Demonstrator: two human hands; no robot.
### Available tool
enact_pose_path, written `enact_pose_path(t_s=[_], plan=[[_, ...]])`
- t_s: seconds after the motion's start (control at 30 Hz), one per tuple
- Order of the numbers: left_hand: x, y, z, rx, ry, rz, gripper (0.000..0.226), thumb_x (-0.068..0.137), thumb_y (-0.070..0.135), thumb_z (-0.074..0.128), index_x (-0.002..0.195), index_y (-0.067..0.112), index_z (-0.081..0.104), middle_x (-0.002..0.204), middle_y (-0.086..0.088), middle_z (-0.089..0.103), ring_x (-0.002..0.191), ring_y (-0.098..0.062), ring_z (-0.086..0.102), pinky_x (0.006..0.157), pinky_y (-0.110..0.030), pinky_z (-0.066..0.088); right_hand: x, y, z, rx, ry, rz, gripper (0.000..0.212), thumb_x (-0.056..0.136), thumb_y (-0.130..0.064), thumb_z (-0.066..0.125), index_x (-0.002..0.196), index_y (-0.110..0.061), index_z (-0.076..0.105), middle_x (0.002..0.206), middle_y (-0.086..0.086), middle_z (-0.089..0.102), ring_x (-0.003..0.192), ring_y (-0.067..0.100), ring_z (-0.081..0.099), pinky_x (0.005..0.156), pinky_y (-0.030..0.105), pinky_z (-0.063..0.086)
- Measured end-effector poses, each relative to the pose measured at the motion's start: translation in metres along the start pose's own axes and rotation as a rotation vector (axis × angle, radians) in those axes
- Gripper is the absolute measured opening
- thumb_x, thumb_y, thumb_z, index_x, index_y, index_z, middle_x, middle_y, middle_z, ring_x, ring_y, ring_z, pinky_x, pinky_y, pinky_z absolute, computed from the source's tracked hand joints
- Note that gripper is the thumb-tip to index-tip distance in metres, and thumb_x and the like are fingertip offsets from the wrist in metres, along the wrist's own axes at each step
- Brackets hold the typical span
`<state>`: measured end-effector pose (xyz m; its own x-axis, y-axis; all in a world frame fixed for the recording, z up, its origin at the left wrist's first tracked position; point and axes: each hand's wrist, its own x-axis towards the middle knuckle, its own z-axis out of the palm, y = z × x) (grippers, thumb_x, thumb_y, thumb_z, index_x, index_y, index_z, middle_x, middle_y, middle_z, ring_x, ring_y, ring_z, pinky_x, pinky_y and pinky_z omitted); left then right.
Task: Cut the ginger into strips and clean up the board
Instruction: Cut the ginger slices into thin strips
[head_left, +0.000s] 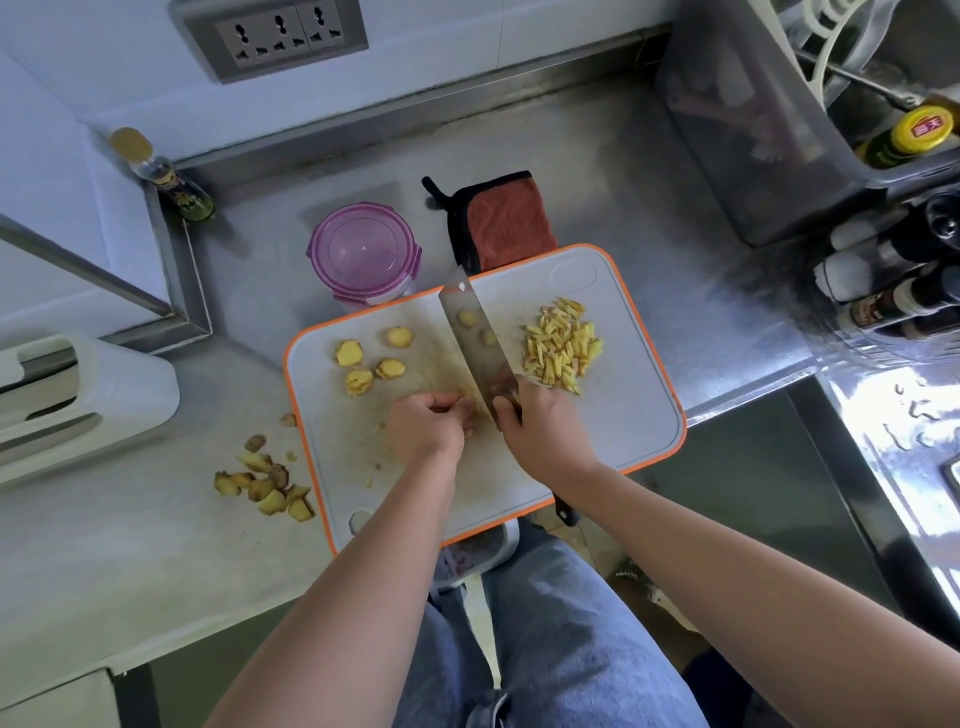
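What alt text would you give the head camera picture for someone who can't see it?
A person's right hand holds a cleaver over a white cutting board while the left hand pinches ginger beside the blade. Uncut slices lie left, cut strips right; peel scraps sit on the counter.

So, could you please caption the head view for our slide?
Right hand holds a cleaver over ginger pinched by the left hand on an orange-rimmed board, strips piled alongside.

I'm in a home kitchen. My grey stainless-steel bench (623, 156) meets a pale wall with a grey triple socket plate (275, 36) at upper left. Dark sauce bottles (883, 306) crowd the right edge, and a white orange-rimmed plastic cutting board (623, 415) lies mid-frame.
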<state>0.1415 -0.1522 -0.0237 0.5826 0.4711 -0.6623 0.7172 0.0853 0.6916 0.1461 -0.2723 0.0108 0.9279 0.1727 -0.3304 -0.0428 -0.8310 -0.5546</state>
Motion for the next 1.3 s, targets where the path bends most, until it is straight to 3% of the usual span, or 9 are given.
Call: enact_pose_path(t_s=[0.13,0.33,0.8,1.0,1.17,1.3], plan=[[-0.001,-0.002,0.001,-0.012,0.016,0.013,0.018,0.081,0.008,0.076,0.068,0.016,0.067,0.061,-0.004,0.066,0.053,-0.019,0.062,0.070,-0.040,0.060,-0.006,0.002,-0.007,-0.024,-0.022,-0.048,0.023,0.097,-0.021,0.048,0.078,-0.010,0.042,0.067,0.010,0.049,0.064,0.028,0.047,0.054,0.033,0.033],[-0.003,-0.006,0.003,0.020,0.060,0.065,0.027,0.082,0.009,0.074,0.061,0.023,0.064,0.055,-0.002,0.064,0.054,-0.022,0.062,0.070,-0.046,0.060,-0.010,0.001,-0.002,-0.074,-0.030,-0.047,0.024,0.098,-0.026,0.045,0.100,-0.005,0.057,0.080,0.013,0.059,0.074,0.030,0.054,0.058,0.031,0.034],[0.002,-0.009,0.006,0.129,0.068,0.120,0.028,0.082,0.016,0.072,0.057,0.025,0.063,0.065,-0.005,0.070,0.068,-0.028,0.070,0.071,-0.045,0.059,-0.003,0.003,0.004,-0.066,-0.091,0.001,0.024,0.097,-0.025,0.045,0.080,-0.008,0.047,0.060,-0.001,0.039,0.059,0.023,0.043,0.045,0.028,0.022],[-0.002,-0.005,0.004,0.166,0.072,0.150,0.009,0.084,0.014,0.071,0.076,0.012,0.073,0.075,-0.007,0.073,0.072,-0.022,0.069,0.067,-0.030,0.053,0.000,0.003,0.008,-0.041,-0.081,0.002,0.026,0.096,-0.024,0.046,0.087,-0.002,0.056,0.070,0.010,0.053,0.065,0.029,0.052,0.053,0.034,0.038],[0.001,-0.006,0.005,0.147,0.064,0.125,0.011,0.081,0.014,0.074,0.071,0.017,0.072,0.072,-0.005,0.072,0.070,-0.024,0.070,0.073,-0.041,0.059,0.002,0.000,0.016,-0.047,-0.084,0.008,0.024,0.097,-0.025,0.044,0.092,-0.004,0.055,0.080,0.015,0.059,0.070,0.030,0.055,0.058,0.039,0.046],[0.001,-0.006,0.005,0.167,0.069,0.132,0.012,0.081,0.014,0.074,0.070,0.017,0.071,0.074,-0.006,0.072,0.072,-0.024,0.070,0.074,-0.041,0.059,0.004,0.000,0.016,-0.058,-0.086,0.011,0.025,0.098,-0.025,0.044,0.094,-0.003,0.055,0.083,0.015,0.059,0.073,0.032,0.055,0.060,0.039,0.045]])
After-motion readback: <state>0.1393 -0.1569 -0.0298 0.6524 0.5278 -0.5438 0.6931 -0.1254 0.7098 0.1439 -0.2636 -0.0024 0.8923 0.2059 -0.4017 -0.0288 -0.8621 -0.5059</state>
